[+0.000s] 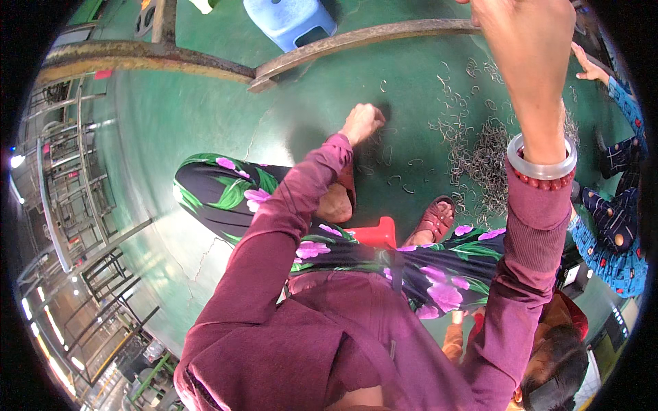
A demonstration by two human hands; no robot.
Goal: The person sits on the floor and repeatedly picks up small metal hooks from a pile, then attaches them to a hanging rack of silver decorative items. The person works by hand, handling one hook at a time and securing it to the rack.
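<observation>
My left hand [363, 123] is low over the green floor, its fingers curled together; whatever they hold, if anything, is too small to make out. Around it lie a few thin, curved metal wire pieces [394, 179]. A dense pile of the same grey curved wire pieces [488, 154] spreads on the floor to the right. My right hand [524, 41] is raised at the upper right, close to the end of a worn bar [384, 33]. The frame's top edge cuts off its fingers. A pale bangle [541, 164] and a red bead bracelet [545, 182] circle that wrist.
A blue plastic stool [291, 24] stands beyond the bar. A red plastic stool [375, 233] is between my legs. Another person's hand [589, 67] reaches in at right, and a person's dark-haired head [558, 359] is at lower right. Metal racks [75, 178] line the left.
</observation>
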